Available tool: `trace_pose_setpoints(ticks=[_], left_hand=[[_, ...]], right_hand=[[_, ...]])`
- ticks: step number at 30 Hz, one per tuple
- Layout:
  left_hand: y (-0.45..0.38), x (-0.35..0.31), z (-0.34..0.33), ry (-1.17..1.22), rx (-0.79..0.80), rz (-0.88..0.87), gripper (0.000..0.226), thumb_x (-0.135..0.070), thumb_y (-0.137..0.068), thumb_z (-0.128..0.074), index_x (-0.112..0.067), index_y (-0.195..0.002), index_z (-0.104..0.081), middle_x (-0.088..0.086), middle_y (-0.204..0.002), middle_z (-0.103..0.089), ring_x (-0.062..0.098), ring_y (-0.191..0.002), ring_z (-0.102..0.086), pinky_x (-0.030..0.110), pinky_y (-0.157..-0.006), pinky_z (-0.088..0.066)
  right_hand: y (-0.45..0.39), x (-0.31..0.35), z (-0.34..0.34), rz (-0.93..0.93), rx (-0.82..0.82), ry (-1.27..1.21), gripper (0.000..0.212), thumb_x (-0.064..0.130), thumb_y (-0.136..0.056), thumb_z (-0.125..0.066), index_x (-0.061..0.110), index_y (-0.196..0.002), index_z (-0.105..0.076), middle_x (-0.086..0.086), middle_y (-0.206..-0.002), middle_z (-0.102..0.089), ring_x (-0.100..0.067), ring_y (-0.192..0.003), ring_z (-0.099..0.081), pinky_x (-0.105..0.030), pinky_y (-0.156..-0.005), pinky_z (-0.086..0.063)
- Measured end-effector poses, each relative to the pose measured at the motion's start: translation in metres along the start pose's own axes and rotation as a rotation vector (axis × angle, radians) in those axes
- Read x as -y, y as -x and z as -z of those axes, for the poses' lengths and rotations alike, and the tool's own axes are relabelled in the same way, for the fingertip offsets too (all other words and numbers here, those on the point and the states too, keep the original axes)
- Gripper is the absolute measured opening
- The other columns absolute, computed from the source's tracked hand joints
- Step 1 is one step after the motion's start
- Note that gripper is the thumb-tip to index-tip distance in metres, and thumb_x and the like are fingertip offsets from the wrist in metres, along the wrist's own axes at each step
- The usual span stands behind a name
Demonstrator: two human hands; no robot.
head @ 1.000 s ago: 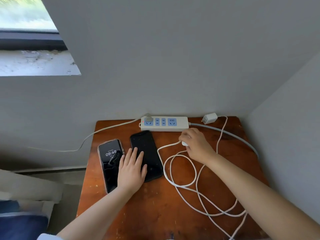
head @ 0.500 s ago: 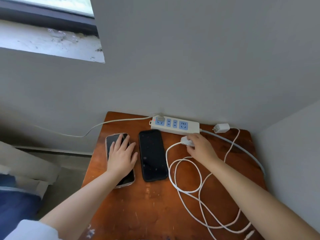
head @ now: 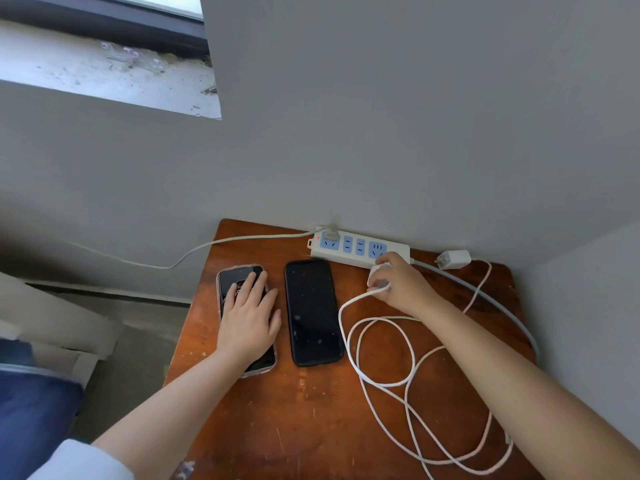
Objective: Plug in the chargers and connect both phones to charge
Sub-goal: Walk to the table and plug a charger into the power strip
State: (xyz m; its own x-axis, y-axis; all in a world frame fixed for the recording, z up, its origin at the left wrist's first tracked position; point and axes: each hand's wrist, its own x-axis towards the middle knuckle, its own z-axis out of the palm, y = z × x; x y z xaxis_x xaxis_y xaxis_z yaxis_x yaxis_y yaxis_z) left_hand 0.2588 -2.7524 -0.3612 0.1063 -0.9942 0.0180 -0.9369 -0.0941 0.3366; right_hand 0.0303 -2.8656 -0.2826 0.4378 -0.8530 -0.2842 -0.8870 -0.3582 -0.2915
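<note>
Right hand point(head: 398, 284): pinches charger point(head: 378, 278), just beside strip point(head: 360, 247).
Left hand point(head: 251, 317): open, flat on left phone point(head: 242, 317).
Black phone point(head: 313, 311): beside, unplugged.
Tip: square the prongs to the right socket, then press straight in.

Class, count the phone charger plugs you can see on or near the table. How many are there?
2. One white charger is gripped in the right hand, just in front of the power strip. The second charger lies loose beyond the strip's right end. None seems hidden.
</note>
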Motion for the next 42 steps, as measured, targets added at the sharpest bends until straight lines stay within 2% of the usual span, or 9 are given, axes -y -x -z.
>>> trace_pose_setpoints(ticks=[5,12,15,18,21,24,30,36,42], left_hand=[[-0.002,-0.001,0.001,0.017,-0.005,-0.004,0.041,-0.031,-0.093,-0.041,-0.015,-0.130,-0.044,0.011,-0.149,-0.025,0.026,-0.140,-0.012,0.040,-0.111,0.002],[-0.003,-0.004,0.003,0.001,0.012,-0.011,0.041,-0.030,-0.093,-0.041,-0.014,-0.130,-0.044,0.011,-0.150,-0.025,0.027,-0.140,-0.012,0.042,-0.113,-0.002],[-0.003,-0.004,0.004,-0.011,0.013,-0.009,0.041,-0.031,-0.093,-0.040,-0.014,-0.130,-0.044,0.011,-0.150,-0.024,0.027,-0.140,-0.012,0.042,-0.113,-0.002],[-0.001,-0.003,0.002,-0.003,0.008,-0.009,0.040,-0.031,-0.093,-0.039,-0.014,-0.129,-0.045,0.011,-0.150,-0.025,0.027,-0.140,-0.013,0.042,-0.113,-0.002],[-0.001,-0.002,0.001,-0.004,0.000,-0.011,0.040,-0.031,-0.092,-0.040,-0.014,-0.128,-0.046,0.011,-0.149,-0.027,0.027,-0.139,-0.015,0.043,-0.113,-0.003],[-0.001,0.000,0.000,0.003,-0.007,-0.012,0.040,-0.031,-0.091,-0.041,-0.014,-0.127,-0.047,0.011,-0.149,-0.027,0.027,-0.139,-0.015,0.043,-0.113,-0.003],[0.000,0.001,-0.002,0.017,-0.029,-0.016,0.038,-0.029,-0.090,-0.045,-0.014,-0.124,-0.051,0.011,-0.147,-0.032,0.028,-0.138,-0.019,0.044,-0.112,-0.006],[0.000,0.002,-0.002,0.025,-0.037,-0.014,0.037,-0.029,-0.090,-0.045,-0.014,-0.123,-0.051,0.011,-0.146,-0.033,0.028,-0.138,-0.020,0.044,-0.112,-0.005],[0.000,0.003,-0.002,0.021,-0.032,-0.019,0.038,-0.029,-0.090,-0.044,-0.014,-0.124,-0.051,0.011,-0.147,-0.031,0.027,-0.138,-0.019,0.044,-0.112,-0.005]], right_hand=[[0.000,0.000,-0.003,0.086,-0.102,-0.012,0.018,0.011,-0.085,-0.063,0.009,-0.102,-0.065,-0.013,-0.135,-0.044,-0.030,-0.128,-0.041,-0.032,-0.095,-0.046],[-0.015,0.011,0.016,0.070,-0.330,-0.143,0.035,0.011,-0.080,-0.068,0.004,-0.113,-0.056,-0.018,-0.118,-0.062,-0.030,-0.109,-0.058,-0.024,-0.080,-0.040],[-0.035,0.013,0.029,0.009,-0.238,-0.173,0.035,0.010,-0.081,-0.067,0.004,-0.114,-0.056,-0.019,-0.117,-0.061,-0.033,-0.107,-0.058,-0.028,-0.080,-0.043],[-0.046,0.017,0.041,0.013,-0.173,-0.210,0.037,0.004,-0.077,-0.070,0.000,-0.112,-0.059,-0.022,-0.118,-0.061,-0.035,-0.107,-0.057,-0.034,-0.090,-0.045],[-0.056,0.022,0.050,0.061,-0.129,-0.110,0.040,0.002,-0.074,-0.073,-0.005,-0.111,-0.061,-0.023,-0.121,-0.058,-0.035,-0.109,-0.054,-0.036,-0.095,-0.042],[-0.058,0.027,0.051,0.078,-0.118,-0.075,0.038,0.003,-0.073,-0.074,-0.004,-0.109,-0.062,-0.023,-0.118,-0.060,-0.035,-0.107,-0.055,-0.036,-0.093,-0.042],[-0.056,0.026,0.044,0.025,-0.185,-0.187,0.029,0.002,-0.077,-0.070,-0.001,-0.105,-0.062,-0.021,-0.109,-0.064,-0.034,-0.104,-0.058,-0.033,-0.088,-0.045],[-0.058,0.024,0.047,0.002,-0.166,-0.243,0.026,0.002,-0.077,-0.069,0.001,-0.102,-0.063,-0.020,-0.113,-0.064,-0.031,-0.105,-0.058,-0.029,-0.084,-0.042],[-0.047,0.029,0.031,-0.027,-0.057,-0.294,0.019,0.007,-0.082,-0.066,0.002,-0.100,-0.063,-0.017,-0.120,-0.062,-0.030,-0.109,-0.058,-0.028,-0.086,-0.043]])
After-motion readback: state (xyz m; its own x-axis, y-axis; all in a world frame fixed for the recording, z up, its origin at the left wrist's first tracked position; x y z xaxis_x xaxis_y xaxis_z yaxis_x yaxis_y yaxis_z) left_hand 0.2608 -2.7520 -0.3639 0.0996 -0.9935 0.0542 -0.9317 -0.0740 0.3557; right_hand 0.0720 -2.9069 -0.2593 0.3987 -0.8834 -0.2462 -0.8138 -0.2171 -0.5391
